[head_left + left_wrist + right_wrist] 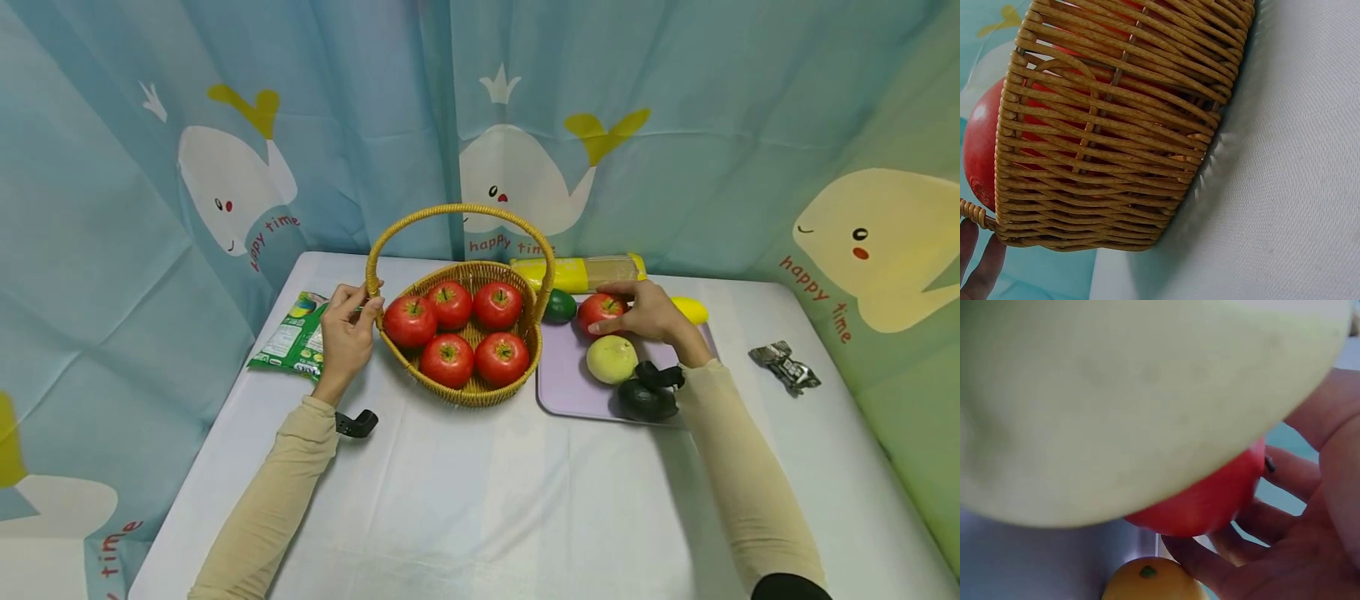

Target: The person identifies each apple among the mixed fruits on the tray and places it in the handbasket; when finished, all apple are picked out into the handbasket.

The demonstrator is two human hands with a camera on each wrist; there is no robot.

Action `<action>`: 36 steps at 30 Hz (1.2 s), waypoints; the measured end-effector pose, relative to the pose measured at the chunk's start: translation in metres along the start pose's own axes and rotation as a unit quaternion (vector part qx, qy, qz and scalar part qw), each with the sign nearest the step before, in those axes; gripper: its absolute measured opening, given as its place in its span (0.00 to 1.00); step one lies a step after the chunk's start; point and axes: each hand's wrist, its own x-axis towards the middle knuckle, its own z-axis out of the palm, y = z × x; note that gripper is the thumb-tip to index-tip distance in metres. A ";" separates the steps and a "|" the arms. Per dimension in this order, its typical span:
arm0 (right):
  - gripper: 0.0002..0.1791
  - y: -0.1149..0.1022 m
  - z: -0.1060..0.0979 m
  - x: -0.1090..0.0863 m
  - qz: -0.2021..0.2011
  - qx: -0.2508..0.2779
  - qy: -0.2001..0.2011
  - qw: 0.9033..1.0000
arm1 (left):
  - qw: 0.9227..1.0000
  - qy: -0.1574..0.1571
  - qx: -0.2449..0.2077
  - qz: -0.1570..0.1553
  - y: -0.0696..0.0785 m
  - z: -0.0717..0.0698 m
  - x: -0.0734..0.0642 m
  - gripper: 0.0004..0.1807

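A wicker basket (472, 402) with a tall arched handle holds several red apples (447, 361). My left hand (348, 329) pinches the left foot of that handle, at the rim; in the left wrist view only its fingertips (985, 265) show beside the weave. Over the lilac tray (564, 392) on the right, my right hand (651, 312) grips another red apple (600, 314), thumb on the near side and fingers round the far side. A pale yellow-green round fruit (612, 360) lies just in front and hides part of this apple (1204, 500) in the right wrist view.
On the tray are a dark green avocado-like fruit (647, 400), a green fruit (559, 307) and, by its far right corner, a yellow fruit (690, 310). Behind lies a yellow packet (573, 273). A green snack bag (288, 342) is left, a crumpled silvery wrapper (785, 365) right.
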 end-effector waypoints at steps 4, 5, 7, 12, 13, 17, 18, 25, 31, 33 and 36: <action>0.48 0.000 -0.001 -0.001 0.011 0.022 0.010 1.000 | 1.000 -0.003 -0.004 0.002 0.000 0.000 0.000 0.14; 0.48 0.000 -0.002 -0.001 0.016 0.031 0.011 0.999 | 1.000 -0.004 -0.003 0.002 -0.001 0.000 0.000 0.14; 0.47 0.000 -0.004 -0.002 0.024 0.047 0.015 0.998 | 1.000 -0.005 -0.004 0.001 -0.001 0.000 0.000 0.14; 0.44 0.000 -0.009 -0.006 0.037 0.080 0.026 0.996 | 1.000 -0.002 -0.003 0.001 -0.001 0.000 0.000 0.14; 0.44 0.000 -0.010 -0.007 0.037 0.087 0.028 0.995 | 1.000 -0.002 -0.003 0.001 -0.001 0.000 0.000 0.14; 0.41 -0.001 -0.012 -0.010 0.032 0.112 0.046 0.992 | 1.000 -0.001 0.001 0.002 0.000 0.000 0.000 0.14; 0.40 -0.002 -0.012 -0.011 0.030 0.119 0.052 0.991 | 1.000 -0.002 0.002 0.002 0.000 0.000 0.000 0.14; 0.37 -0.010 -0.017 -0.017 0.021 0.142 0.083 0.986 | 1.000 -0.004 0.000 -0.002 0.000 0.000 -0.001 0.14; 0.35 -0.020 -0.022 -0.022 -0.005 0.165 0.088 0.982 | 1.000 -0.004 0.004 0.000 0.001 -0.001 0.000 0.14; 0.35 -0.023 -0.022 -0.023 -0.013 0.169 0.087 0.982 | 1.000 -0.004 0.006 0.000 0.001 -0.001 0.000 0.14; 0.35 -0.028 -0.022 -0.025 -0.020 0.181 0.081 0.980 | 1.000 -0.004 0.004 -0.002 0.001 -0.001 0.000 0.14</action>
